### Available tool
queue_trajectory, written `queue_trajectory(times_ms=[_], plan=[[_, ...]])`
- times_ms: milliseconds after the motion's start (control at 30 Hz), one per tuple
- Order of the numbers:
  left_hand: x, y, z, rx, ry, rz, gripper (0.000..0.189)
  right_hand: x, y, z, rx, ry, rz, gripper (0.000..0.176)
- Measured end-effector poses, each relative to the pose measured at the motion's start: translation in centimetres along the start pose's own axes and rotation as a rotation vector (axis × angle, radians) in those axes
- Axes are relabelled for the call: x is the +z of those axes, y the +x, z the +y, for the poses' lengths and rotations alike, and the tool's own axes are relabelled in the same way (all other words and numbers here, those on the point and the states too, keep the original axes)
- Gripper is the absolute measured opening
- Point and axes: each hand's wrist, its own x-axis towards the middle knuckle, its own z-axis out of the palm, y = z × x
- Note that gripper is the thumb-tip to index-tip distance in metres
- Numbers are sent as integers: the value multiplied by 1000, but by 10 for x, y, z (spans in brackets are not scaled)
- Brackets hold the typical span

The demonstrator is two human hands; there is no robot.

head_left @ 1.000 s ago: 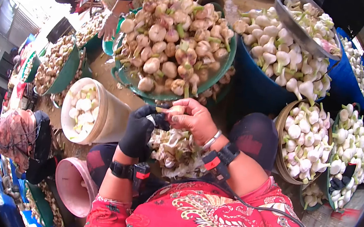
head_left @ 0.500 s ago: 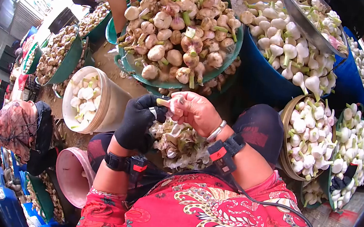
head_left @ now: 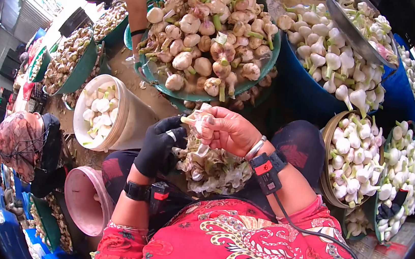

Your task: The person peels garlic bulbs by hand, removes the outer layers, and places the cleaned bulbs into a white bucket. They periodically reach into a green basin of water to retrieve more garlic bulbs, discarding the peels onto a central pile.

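Observation:
My right hand [head_left: 230,130] is bare and closed around a garlic bulb [head_left: 203,120], its cut stem pointing left. Just left of that stem, my left hand [head_left: 161,143] wears a black glove with a pale band on one finger. Its fingers are curled, and whatever they may hold is hidden. A small gap shows between the glove and the bulb. Below both hands, a heap of loose garlic skins and trimmings [head_left: 208,166] lies between my knees.
Ahead stands a green tub [head_left: 268,67] heaped with untrimmed garlic. A white bucket [head_left: 129,120] of peeled-looking bulbs and a pink bucket [head_left: 76,199] are on the left. Right are a blue tub [head_left: 296,70] and a basket [head_left: 328,158] of cleaned garlic. Other people are at the left.
My left hand has drawn back from the stem, down and slightly away. My right hand still holds the bulb, a little further right. A person's arm beyond the green tub has moved.

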Motion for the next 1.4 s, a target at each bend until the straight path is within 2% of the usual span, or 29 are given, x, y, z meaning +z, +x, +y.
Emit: queue_trajectory(times_ms=[67,133,200,300,367,400,467,500,533,600,633,667,733,800,833,867,933,967,1000,1067,1100,1133,1167,1200,1233,1300,1333,1367,1400], plan=[[5,-8,2,36,-364,-31,37,6,1,1,8,-6,12,31],[13,-13,5,83,-452,-17,34,10,2,3,-1,-47,51,29],[17,-16,9,171,-403,-47,30,21,-2,-2,13,-68,43,28],[13,-18,11,206,-287,-1,24,33,-3,-1,22,-145,169,24],[13,-21,20,221,-230,18,22,28,1,6,-136,-342,245,18],[13,-23,24,226,-153,28,20,30,2,7,-137,-351,248,18],[10,-21,23,239,-82,41,19,35,6,7,-306,-433,101,15],[6,-18,19,261,-174,40,19,41,10,11,-668,-1052,338,12],[2,-16,17,283,-265,42,19,46,6,14,-671,-1058,330,12],[-7,-15,19,334,-258,107,21,60,-8,22,-947,-1831,195,8],[-9,-15,21,339,-290,105,23,52,-10,40,-790,-1773,164,6],[-10,-15,21,343,-324,103,24,41,-12,47,-253,-1710,127,6],[-11,-12,15,347,-388,88,28,19,-11,53,-125,-1848,254,12],[-11,-13,9,297,-667,115,29,20,-12,42,-133,-1742,369,14],[-12,-21,18,262,-565,77,24,25,-15,32,-147,-1650,320,19],[-12,-21,16,263,-566,73,24,31,-14,28,-161,-1604,355,22],[-11,-20,5,738,225,88,18,49,-11,19,-262,-1583,436,22],[-5,-17,1,428,-284,51,15,57,-9,17,-255,-1668,434,22],[-7,-21,1,424,-281,51,15,58,-6,22,-254,-1664,435,22],[-21,-31,10,456,-145,63,22,54,-3,33,-125,-1472,139,19],[-43,-40,17,846,484,213,23,51,-5,36,-12,-1158,202,13],[-75,-51,27,1151,895,248,24,36,-3,39,-87,-1106,302,9],[-99,-68,28,762,571,322,22,25,-5,31,-157,-1097,377,8],[-134,-84,23,846,826,529,20,15,-12,19,-230,-1087,457,8],[-175,-101,16,920,1073,754,18,11,-19,-1,-207,-930,481,7],[-252,-139,7,622,821,871,17,0,-36,-44,-262,-740,607,9],[-292,-154,-5,470,893,917,19,-7,-41,-63,-324,-684,674,10],[-364,-161,-41,302,931,839,16,-14,-46,-82,-368,-677,729,11],[-361,-155,-42,320,932,831,16,-22,-52,-98,-406,-664,780,11]])
